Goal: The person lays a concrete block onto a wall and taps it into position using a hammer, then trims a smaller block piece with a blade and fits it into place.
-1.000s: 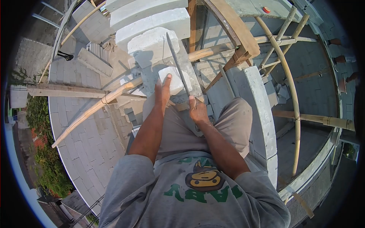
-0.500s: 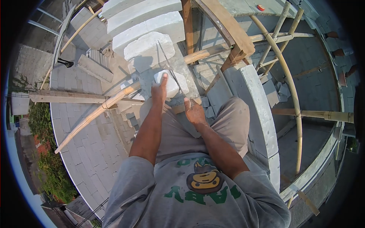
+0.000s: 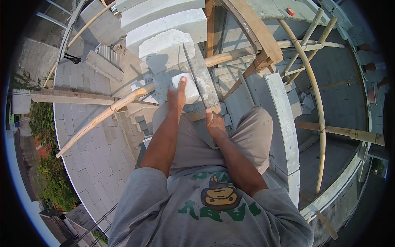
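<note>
Where the long saw (image 3: 192, 69) crosses the small white block (image 3: 191, 92), I find myself watching the left hand (image 3: 175, 99) most closely, since its thumb lies over the block's top, near the saw. Should the saw jump sideways out of its line, I'd judge that thumb the first thing it would meet; a rough spot in the block or a twist of the right hand (image 3: 217, 125) could cause that. The block might also slip or pivot on the grey slab (image 3: 212, 98) beneath it, because from where I stand only that one hand seems to be steadying it. The left hand has its thumb on top and its fingers down the left side, while the right is curled tightly round the saw's near end. The block itself sits in front of the person's lap (image 3: 197, 150), on the near side of a bigger rough-faced block (image 3: 175, 41). It looks chalky and pale, bright on top where the sun strikes, with uneven corners and a stubby, roughly squared outline. Whether the saw has bitten into it or merely rests there, I can't tell.
</note>
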{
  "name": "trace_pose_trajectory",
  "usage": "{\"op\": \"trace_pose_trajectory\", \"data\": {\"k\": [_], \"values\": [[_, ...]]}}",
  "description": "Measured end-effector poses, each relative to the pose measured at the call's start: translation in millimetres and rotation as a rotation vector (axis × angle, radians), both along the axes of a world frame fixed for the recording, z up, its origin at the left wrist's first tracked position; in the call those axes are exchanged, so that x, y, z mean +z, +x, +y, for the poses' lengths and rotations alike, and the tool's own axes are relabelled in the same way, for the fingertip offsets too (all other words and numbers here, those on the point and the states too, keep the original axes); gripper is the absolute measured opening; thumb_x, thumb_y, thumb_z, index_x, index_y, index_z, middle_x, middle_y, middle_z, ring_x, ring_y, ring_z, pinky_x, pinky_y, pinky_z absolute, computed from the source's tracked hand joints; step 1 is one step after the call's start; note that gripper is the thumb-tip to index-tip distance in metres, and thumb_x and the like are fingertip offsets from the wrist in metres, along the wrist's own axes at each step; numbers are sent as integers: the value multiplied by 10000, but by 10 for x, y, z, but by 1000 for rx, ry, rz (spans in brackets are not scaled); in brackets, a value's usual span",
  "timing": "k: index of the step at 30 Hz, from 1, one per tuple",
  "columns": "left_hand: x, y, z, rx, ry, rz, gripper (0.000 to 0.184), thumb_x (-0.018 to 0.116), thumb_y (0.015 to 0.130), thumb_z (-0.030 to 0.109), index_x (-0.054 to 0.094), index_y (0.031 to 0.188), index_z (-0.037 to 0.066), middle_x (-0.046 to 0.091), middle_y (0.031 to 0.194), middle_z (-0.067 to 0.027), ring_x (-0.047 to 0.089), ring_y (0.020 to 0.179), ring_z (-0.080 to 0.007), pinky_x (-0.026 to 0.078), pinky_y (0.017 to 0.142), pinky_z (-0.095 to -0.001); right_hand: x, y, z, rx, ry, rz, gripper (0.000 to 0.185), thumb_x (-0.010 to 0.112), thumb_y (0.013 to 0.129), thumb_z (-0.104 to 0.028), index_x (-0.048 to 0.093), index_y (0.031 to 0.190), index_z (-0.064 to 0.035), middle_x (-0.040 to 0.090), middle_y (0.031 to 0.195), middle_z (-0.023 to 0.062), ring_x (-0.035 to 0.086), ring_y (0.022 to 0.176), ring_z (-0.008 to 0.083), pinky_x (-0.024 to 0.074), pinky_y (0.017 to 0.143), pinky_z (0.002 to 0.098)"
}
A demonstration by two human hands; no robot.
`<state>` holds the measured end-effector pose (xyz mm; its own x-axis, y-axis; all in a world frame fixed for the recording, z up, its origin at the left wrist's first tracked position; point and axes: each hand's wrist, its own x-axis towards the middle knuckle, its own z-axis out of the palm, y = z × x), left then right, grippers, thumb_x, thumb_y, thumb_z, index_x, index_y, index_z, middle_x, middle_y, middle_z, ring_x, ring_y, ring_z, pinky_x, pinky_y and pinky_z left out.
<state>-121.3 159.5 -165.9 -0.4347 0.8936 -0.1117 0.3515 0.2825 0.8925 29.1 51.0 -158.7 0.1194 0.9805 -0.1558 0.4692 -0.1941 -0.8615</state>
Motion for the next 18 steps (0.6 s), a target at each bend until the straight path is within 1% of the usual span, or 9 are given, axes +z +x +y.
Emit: {"op": "trace_pose_trajectory", "data": {"k": [1,2,4,7,10,13,15,16,18], "values": [[1,3,19,-8,6,6,625,618,847,538,635,1101,-32,681,1023,-206,642,989,-335,465,860,-408,-76,19,5,15,-100,-76,412,423,1000,-388,607,979,-20,618,769,260,589,807,495,466,667,490],[6,-10,76,-27,4,-13,624,618,847,538,634,1108,-29,680,1025,-205,642,986,-336,465,862,-408,-158,34,38,17,-85,-74,409,426,999,-386,606,980,-19,617,767,261,587,801,497,466,663,490],[28,-31,21,-57,-32,-55,624,619,848,536,631,1121,-24,680,1029,-204,643,981,-338,466,866,-408,5,50,-2,30,-89,-74,403,431,998,-381,603,983,-18,617,763,263,585,789,501,465,655,492],[102,15,-1,-30,46,-16,618,621,848,533,633,1120,-22,681,1030,-202,643,981,-336,467,865,-406,428,55,35,-1,117,174,412,436,995,-392,602,984,-15,615,774,265,586,769,500,463,651,493],[92,6,3,-16,-33,-30,609,623,849,529,635,1117,-19,683,1025,-199,645,982,-329,468,865,-405,824,107,58,-18,136,410,425,438,993,-399,598,982,-6,622,788,262,590,755,496,462,646,491],[117,28,-4,-21,5,-30,623,622,846,539,635,1112,-24,681,1028,-202,645,983,-336,468,864,-404,162,26,42,-39,229,210,428,442,993,-395,600,978,2,638,820,260,599,779,493,465,655,495],[-135,-29,27,4,17,68,626,624,842,547,638,1106,-20,682,1029,-202,645,985,-342,468,865,-406,-224,11,6,-18,-24,21,421,447,992,-384,602,976,7,641,836,265,604,803,491,466,667,499],[-132,-34,61,16,27,118,627,625,841,550,639,1103,-19,682,1030,-201,644,986,-345,468,865,-407,-249,0,34,-10,-148,-72,418,449,991,-378,602,975,10,643,844,267,606,814,491,467,673,501],[-18,-32,70,-23,21,39,603,629,855,518,626,1116,-26,677,1025,-183,636,970,-301,463,863,-389,-181,20,61,5,-132,-68,406,453,989,-367,604,975,9,638,859,274,604,838,492,467,684,503]]}}
